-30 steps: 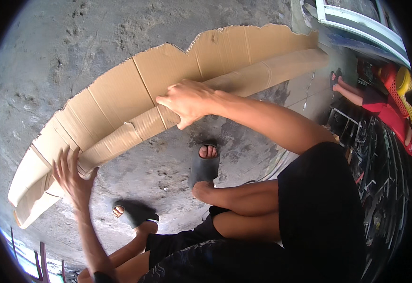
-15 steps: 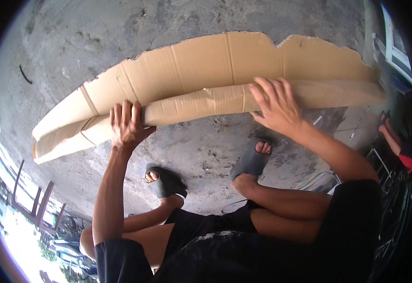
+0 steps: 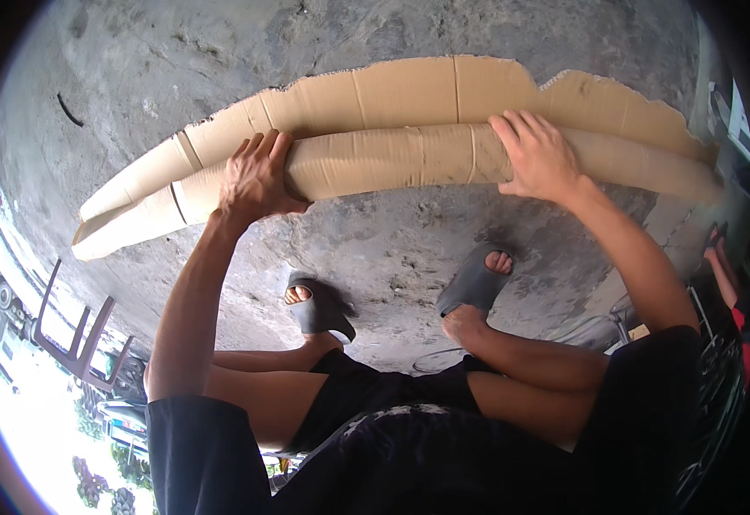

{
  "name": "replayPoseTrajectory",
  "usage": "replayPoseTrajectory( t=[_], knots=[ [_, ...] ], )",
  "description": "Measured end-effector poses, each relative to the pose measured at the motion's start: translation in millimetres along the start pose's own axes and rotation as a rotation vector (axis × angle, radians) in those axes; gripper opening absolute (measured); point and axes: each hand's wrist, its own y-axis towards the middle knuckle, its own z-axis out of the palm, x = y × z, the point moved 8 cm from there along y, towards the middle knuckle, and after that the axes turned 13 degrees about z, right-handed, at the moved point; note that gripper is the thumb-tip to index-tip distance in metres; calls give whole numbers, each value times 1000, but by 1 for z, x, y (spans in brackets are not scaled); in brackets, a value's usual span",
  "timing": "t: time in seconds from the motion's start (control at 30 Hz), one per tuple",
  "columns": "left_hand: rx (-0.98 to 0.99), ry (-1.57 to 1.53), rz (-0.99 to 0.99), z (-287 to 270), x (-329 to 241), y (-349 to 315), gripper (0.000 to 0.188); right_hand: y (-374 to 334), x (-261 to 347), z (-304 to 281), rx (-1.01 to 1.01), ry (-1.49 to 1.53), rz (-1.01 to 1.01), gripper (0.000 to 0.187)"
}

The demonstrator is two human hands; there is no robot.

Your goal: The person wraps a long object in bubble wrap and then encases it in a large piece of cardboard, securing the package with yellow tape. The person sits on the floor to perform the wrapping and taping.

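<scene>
A long brown cardboard sheet [image 3: 409, 90] lies across the floor in front of me. Its near side is rolled into a thick tube [image 3: 375, 161], while the far strip is still flat with a torn, uneven edge and a notch right of the middle. My left hand [image 3: 259, 176] is wrapped over the tube left of centre, thumb on the near side. Right of centre, my right hand [image 3: 540, 156] grips the tube the same way, fingers over its top. The undersides of both hands and the inside of the roll are hidden.
Rough grey concrete floor [image 3: 375, 232] spreads around the cardboard. My feet in dark slides [image 3: 475, 279] stand just behind the roll. A brown metal frame [image 3: 79, 343] is at the left, and another person's leg [image 3: 722, 270] shows at the right edge. A short black strip [image 3: 69, 110] lies at far left.
The roll has moved away from me and taken up more of the sheet, so the flat strip is narrower. Both hands have gone forward with it, and the right now grips more firmly.
</scene>
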Motion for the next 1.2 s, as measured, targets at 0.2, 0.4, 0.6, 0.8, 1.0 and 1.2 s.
replayPoseTrajectory(
  t=[0.2,0.4,0.6,0.8,1.0,1.2],
  knots=[
    [42,9,71,1,8,8,113,16,-10,4,125,66,8,103],
    [44,254,251,0,6,-1,106,30,-15,-2,222,127,19,104],
    [-369,213,-121,7,-38,-20,129,29,-12,-1,257,70,66,109],
    [-466,264,-110,23,-31,-18,118,20,-9,-6,135,91,-47,117],
    [-503,260,-90,11,-35,-17,117,-32,32,-1,-392,-159,42,117],
    [-407,230,-117,13,-27,-12,115,-13,27,19,-483,-121,123,100]
  ],
)
